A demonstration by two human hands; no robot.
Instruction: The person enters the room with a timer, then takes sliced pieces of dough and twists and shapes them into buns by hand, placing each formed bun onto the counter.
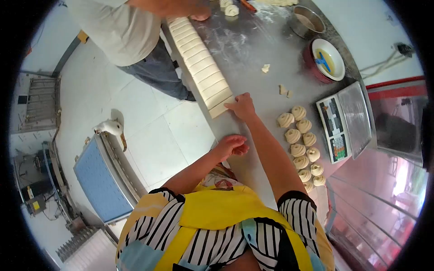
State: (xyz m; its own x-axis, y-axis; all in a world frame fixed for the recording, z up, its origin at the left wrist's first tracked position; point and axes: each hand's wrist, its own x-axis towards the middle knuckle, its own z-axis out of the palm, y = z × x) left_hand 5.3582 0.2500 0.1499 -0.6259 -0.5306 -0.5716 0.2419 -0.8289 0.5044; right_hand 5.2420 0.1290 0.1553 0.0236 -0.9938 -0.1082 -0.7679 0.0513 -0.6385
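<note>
My right hand [242,106] is at the near end of a long row of cut dough [199,61], its thumb and fingers closed on the end dough piece [219,107]. The pale, flat row is sliced crosswise into several strips and lies along the table's left edge. My left hand [232,147] hovers by the table edge below the row, fingers loosely curled and apart, with nothing visible in it. Coiled dough buns [298,150] stand in two columns to the right of my right forearm.
Small dough scraps [266,68] lie mid-table on the steel table [239,58]. At the right stand a digital scale [334,128], a white bowl [337,56] with a blue brush [322,61], and a metal pot [308,21]. Another person [131,36] works at the far left.
</note>
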